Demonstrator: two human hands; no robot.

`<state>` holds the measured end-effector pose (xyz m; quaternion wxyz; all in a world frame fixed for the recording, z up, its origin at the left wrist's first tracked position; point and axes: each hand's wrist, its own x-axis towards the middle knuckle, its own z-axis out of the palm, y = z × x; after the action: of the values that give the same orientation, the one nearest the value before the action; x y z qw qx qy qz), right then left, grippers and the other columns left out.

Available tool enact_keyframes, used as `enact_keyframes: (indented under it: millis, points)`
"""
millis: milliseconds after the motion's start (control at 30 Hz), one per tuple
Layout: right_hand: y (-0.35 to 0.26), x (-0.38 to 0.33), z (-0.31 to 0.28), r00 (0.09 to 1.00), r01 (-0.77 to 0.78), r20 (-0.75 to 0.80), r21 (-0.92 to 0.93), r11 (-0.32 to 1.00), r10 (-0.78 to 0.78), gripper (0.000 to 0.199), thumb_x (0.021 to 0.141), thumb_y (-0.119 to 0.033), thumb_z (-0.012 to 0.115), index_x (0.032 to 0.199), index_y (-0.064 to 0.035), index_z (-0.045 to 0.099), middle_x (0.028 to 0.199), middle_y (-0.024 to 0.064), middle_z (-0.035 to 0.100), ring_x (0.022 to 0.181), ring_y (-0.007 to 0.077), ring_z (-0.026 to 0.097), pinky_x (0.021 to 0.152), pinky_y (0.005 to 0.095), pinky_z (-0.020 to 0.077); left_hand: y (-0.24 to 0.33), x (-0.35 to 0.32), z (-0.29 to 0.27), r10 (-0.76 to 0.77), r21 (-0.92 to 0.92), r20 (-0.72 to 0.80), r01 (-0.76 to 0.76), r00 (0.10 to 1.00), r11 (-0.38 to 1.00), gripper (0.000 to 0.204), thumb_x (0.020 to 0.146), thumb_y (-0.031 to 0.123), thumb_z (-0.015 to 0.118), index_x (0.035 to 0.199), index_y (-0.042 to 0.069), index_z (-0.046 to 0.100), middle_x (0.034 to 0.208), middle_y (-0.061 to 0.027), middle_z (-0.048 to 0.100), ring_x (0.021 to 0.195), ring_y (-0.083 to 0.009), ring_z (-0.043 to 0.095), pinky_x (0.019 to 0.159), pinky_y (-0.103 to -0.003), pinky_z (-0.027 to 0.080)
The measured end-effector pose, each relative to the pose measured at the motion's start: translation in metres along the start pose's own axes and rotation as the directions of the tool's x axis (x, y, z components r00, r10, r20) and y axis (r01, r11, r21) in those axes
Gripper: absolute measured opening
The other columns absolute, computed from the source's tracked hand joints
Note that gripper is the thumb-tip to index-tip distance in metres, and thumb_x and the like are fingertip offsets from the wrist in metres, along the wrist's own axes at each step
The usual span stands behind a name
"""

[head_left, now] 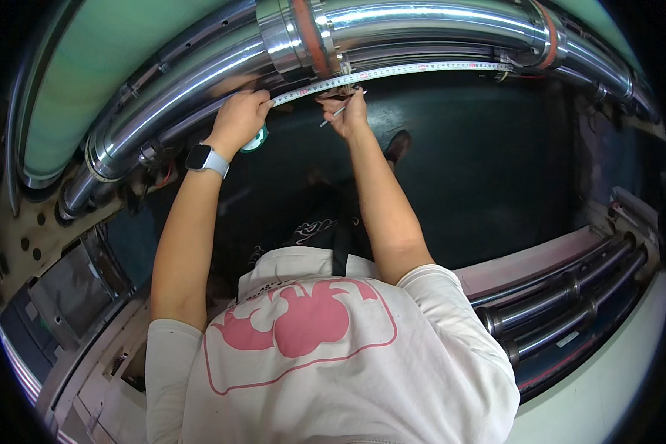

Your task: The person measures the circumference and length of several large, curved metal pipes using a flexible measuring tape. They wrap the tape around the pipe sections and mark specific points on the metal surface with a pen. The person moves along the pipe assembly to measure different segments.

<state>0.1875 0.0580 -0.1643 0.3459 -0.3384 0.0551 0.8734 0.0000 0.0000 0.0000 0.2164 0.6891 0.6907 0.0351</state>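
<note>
My left hand (pixel 241 120), with a watch on its wrist, is closed on a tape measure. The tape's green round case (pixel 255 140) shows below the fingers, partly hidden by the hand. From there the white blade (pixel 392 72) runs out to the right along the steel roller (pixel 436 28), its far end near a fitting under the roller's right part. Below the blade, about mid-length, my right hand (pixel 349 113) holds a slim, light-coloured pen (pixel 334 116) between its fingers. Its thumb and forefinger are raised close to the blade's lower edge.
Orange-red bands (pixel 305 33) ring the roller between metal collars. A large pale green cylinder (pixel 89 89) lies behind it at the left. More steel rollers (pixel 547 303) sit in a frame at the lower right. Dark floor (pixel 488 163) stretches beneath my arms, and a shoe (pixel 398 146) shows there.
</note>
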Motion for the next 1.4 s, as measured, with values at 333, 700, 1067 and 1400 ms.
enact_keyframes:
  millis: [333,700,1067,1400]
  points:
    - [-0.045,-0.139,-0.114,0.818,0.07,-0.483,-0.456,0.887,-0.313,0.056,0.089,-0.054,0.027,0.11,-0.0057,0.046,0.064,0.008,0.057,0.041,0.0097,0.037,0.035,0.0225,0.027,-0.016,-0.004,0.019,0.121,-0.113,-0.175,-0.142,0.977,0.983,0.017,0.084,0.019,0.051,0.085,0.003,0.057,0.081,-0.0191,0.055,0.078,-0.0374,0.052,0.067,-0.043,0.042]
    - [-0.077,-0.297,-0.181,0.638,0.309,-0.642,-0.294,0.905,-0.426,0.057,0.088,-0.055,0.029,0.111,-0.0055,0.045,0.065,0.007,0.052,0.04,0.0079,0.033,0.034,0.0203,0.0245,0.123,-0.008,0.03,0.399,-0.323,-0.193,-0.442,0.897,0.837,0.014,0.085,0.011,0.049,0.079,-0.001,0.054,0.071,-0.015,0.054,0.065,-0.0307,0.055,0.057,-0.035,0.042]
    - [-0.251,-0.287,-0.218,0.755,0.249,-0.509,-0.362,0.898,-0.414,0.059,0.087,-0.056,0.03,0.11,-0.0034,0.046,0.066,0.0078,0.053,0.041,0.0081,0.033,0.034,0.0207,0.0236,0.375,0.158,0.091,0.416,-0.12,-0.189,-0.441,0.89,0.889,0.018,0.083,0.02,0.051,0.073,0.005,0.052,0.068,-0.0156,0.057,0.067,-0.0351,0.056,0.057,-0.044,0.043]
    - [-0.432,-0.298,-0.242,0.801,0.068,-0.448,-0.59,0.804,-0.397,0.055,0.087,-0.055,0.034,0.106,-0.0045,0.046,0.064,0.0068,0.053,0.04,0.0068,0.033,0.034,0.0197,0.0236,0.424,0.193,0.114,0.181,-0.056,-0.271,-0.203,0.945,0.978,0.016,0.083,0.02,0.051,0.074,0.007,0.053,0.069,-0.0149,0.057,0.067,-0.0346,0.057,0.057,-0.044,0.044]
